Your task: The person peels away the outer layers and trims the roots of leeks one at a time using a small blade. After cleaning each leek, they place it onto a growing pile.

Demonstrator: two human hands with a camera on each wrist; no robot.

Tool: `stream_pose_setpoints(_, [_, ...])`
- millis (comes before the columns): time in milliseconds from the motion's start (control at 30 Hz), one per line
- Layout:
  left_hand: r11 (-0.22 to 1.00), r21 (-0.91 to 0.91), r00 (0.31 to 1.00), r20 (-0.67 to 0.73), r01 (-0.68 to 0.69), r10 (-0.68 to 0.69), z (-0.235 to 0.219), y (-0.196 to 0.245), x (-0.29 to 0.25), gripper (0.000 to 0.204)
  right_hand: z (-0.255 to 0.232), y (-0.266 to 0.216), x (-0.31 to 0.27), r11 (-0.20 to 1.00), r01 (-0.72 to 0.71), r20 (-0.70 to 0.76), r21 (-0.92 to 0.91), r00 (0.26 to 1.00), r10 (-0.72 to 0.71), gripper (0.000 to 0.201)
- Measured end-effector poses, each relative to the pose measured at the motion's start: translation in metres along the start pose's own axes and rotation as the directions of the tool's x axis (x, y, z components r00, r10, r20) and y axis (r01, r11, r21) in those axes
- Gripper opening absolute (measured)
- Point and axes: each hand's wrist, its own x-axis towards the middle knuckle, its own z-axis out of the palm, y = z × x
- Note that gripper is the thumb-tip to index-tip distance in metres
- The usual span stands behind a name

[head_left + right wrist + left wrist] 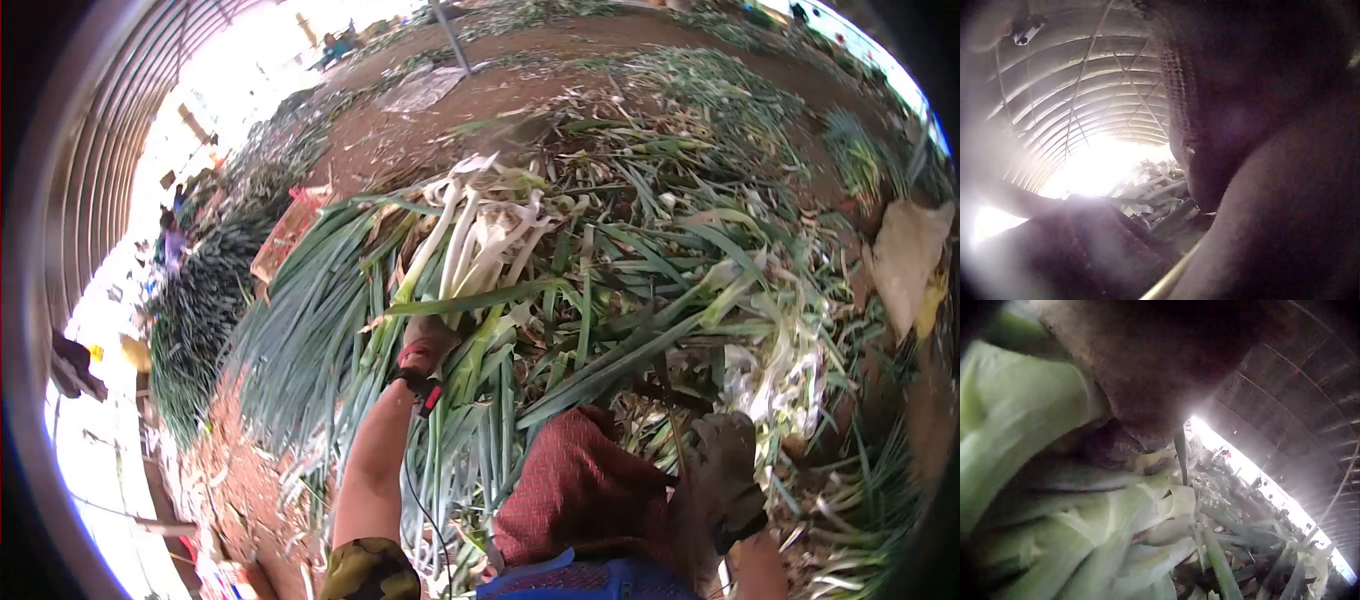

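Observation:
My left hand (430,338), bare with a red and black band at the wrist, grips the stalks of long green onions (455,240) where white turns to green. Their pale ends point away from me and the leaves fan toward the left. In the left wrist view, thick pale-green stalks (1079,531) lie right under the curled hand (1147,381). My right hand (722,455), in a grey-brown glove, is beside my red-clad knee (580,480). A thin brown strip (668,400) runs down to it; the right fingers are mostly hidden and dark, so I cannot tell their grip.
Loose green onions and trimmed leaves (690,150) cover the ground ahead and to the right. Clear plastic sheeting (785,375) lies right of the knee. A dark heap of green onions (205,300) and a reddish crate (290,235) are at left. A ribbed curved roof (110,130) arches over.

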Motion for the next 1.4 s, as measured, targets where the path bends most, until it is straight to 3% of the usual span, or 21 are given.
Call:
stream_pose_setpoints(33, [1.0,-0.004,0.994,-0.101,0.029,-0.029,0.007,-0.01,-0.001,0.066,-0.007,-0.004,0.001,1.0,-0.026,-0.005,0.007,1.0,0.026,0.037])
stream_pose_setpoints(100, [0.98,-0.15,0.992,-0.019,-0.128,0.127,-0.003,-0.045,0.011,0.064,-0.016,-0.01,0.003,0.999,-0.049,-0.021,0.007,0.999,0.049,0.032])
stream_pose_setpoints(167, [0.944,-0.32,0.994,0.051,-0.076,0.097,-0.061,-0.013,-0.02,0.055,-0.006,0.002,0.0,0.999,-0.028,0.025,0.028,0.999,0.028,0.036])
stream_pose_setpoints(300, [0.719,-0.695,0.967,0.199,0.026,0.158,-0.104,-0.007,-0.039,0.043,-0.002,0.015,0.005,0.992,0.01,0.104,0.126,0.994,-0.023,0.051])
stream_pose_setpoints(400, [0.715,-0.699,0.943,0.215,-0.035,0.256,-0.147,0.024,-0.078,0.035,-0.026,-0.011,0.045,0.919,-0.122,0.148,0.374,0.986,0.071,0.071])
stream_pose_setpoints(467, [0.754,-0.657,0.945,0.25,0.007,0.209,-0.154,0.037,-0.098,0.036,0.0,-0.011,0.082,0.914,0.12,-0.074,0.388,0.992,-0.099,0.085])
stream_pose_setpoints(533, [0.819,-0.571,0.928,0.334,0.06,0.164,-0.174,0.067,-0.128,0.037,-0.004,-0.034,0.125,0.841,0.195,-0.143,0.505,0.98,-0.141,0.094])
stream_pose_setpoints(567, [0.788,-0.616,0.912,0.328,0.007,0.249,-0.168,0.066,-0.135,0.039,0.002,-0.043,0.144,0.824,0.126,-0.046,0.552,0.992,-0.121,0.095])
stream_pose_setpoints(633, [0.783,-0.621,0.887,0.383,0.039,0.259,-0.165,0.082,-0.157,0.042,0.012,-0.066,0.177,0.782,0.17,-0.122,0.6,0.985,-0.12,0.097])
stream_pose_setpoints(733, [0.77,-0.629,0.834,0.479,0.108,0.273,-0.161,0.107,-0.191,0.045,0.042,-0.089,0.2,0.751,0.367,-0.402,0.549,0.903,-0.148,0.093])
stream_pose_setpoints(800, [0.711,-0.626,0.698,0.663,0.32,0.269,-0.147,0.104,-0.209,0.052,0.044,-0.1,0.189,0.744,0.417,-0.478,0.523,0.865,-0.149,0.093])
stream_pose_setpoints(867, [0.733,-0.491,0.493,0.835,0.471,0.242,-0.146,0.121,-0.223,0.071,0.04,-0.104,0.177,0.74,0.438,-0.503,0.511,0.85,-0.156,0.092])
stream_pose_setpoints(933, [0.602,-0.588,0.458,0.806,0.541,0.375,-0.107,0.103,-0.24,0.069,0.033,-0.1,0.17,0.749,0.44,-0.505,0.496,0.847,-0.163,0.092])
stream_pose_setpoints(967, [0.445,-0.669,0.526,0.743,0.595,0.414,-0.105,0.121,-0.251,0.065,0.03,-0.095,0.166,0.759,0.434,-0.507,0.485,0.847,-0.16,0.092])
stream_pose_setpoints(1000, [0.543,-0.66,0.472,0.751,0.518,0.462,-0.1,0.128,-0.251,0.065,0.028,-0.089,0.163,0.769,0.427,-0.503,0.476,0.849,-0.161,0.092])
stream_pose_setpoints(1033, [0.514,-0.663,0.466,0.748,0.544,0.473,-0.09,0.129,-0.254,0.065,0.024,-0.082,0.16,0.781,0.414,-0.496,0.468,0.854,-0.156,0.092])
stream_pose_setpoints(1167, [0.559,-0.648,0.501,0.759,0.517,0.416,-0.094,0.139,-0.256,0.064,0.007,-0.037,0.169,0.863,0.304,-0.459,0.404,0.883,-0.096,0.092])
stream_pose_setpoints(1200, [0.541,-0.641,0.483,0.767,0.545,0.423,-0.1,0.136,-0.252,0.062,0.001,-0.019,0.176,0.887,0.258,-0.453,0.382,0.889,-0.064,0.092])
stream_pose_setpoints(1267, [0.542,-0.672,0.557,0.733,0.505,0.39,-0.106,0.113,-0.25,0.061,-0.009,0.029,0.193,0.937,0.121,-0.431,0.328,0.902,0.035,0.092])
stream_pose_setpoints(1300, [0.586,-0.645,0.516,0.757,0.491,0.401,-0.112,0.106,-0.244,0.065,-0.014,0.057,0.202,0.954,0.043,-0.417,0.297,0.904,0.089,0.092])
stream_pose_setpoints(1400, [0.604,-0.616,0.61,0.75,0.506,0.254,-0.125,0.089,-0.258,0.069,-0.039,0.141,0.216,0.964,-0.182,-0.388,0.193,0.889,0.245,0.092])
